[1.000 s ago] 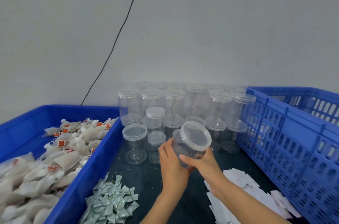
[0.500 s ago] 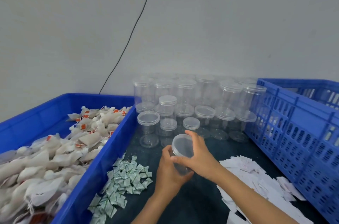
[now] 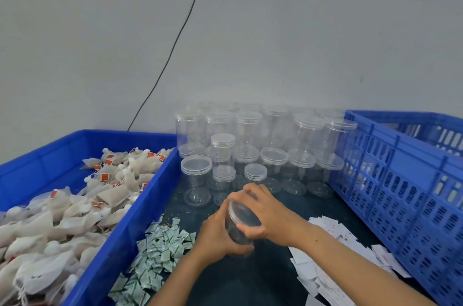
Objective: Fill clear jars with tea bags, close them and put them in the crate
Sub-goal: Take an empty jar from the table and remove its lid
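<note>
At the centre of the view, low down, both hands hold 1 clear jar (image 3: 238, 228) above the dark bench (image 3: 250, 280); the jar is tilted, its top leaning toward 1 o'clock. The left hand (image 3: 218, 235) wraps its curled fingers round the jar's body from the 8 o'clock side, and the right hand (image 3: 265, 213) curls over the jar's lid (image 3: 244, 214) from 2 o'clock, fingers and thumb gripping the lid's rim. The jar looks empty, though the dark bench behind it makes that hard to judge. At 12 o'clock from the hands a cluster of empty clear jars (image 3: 260, 145) with lids stands against the wall, some stacked 2 high, and a few loose lids and bases lie at its front edge. At 9 o'clock a blue tub (image 3: 130, 210) holds a heap of tea bags (image 3: 75, 205) with orange tags. Between the tub and the hands, at 7 o'clock, a pile of small green-and-white sachets (image 3: 157, 255) lies on the bench. At 4 o'clock white paper slips (image 3: 333, 268) are scattered under the right forearm. At 3 o'clock stands the blue slotted crate (image 3: 406, 193). A black cable (image 3: 175, 42) runs down the grey wall
</note>
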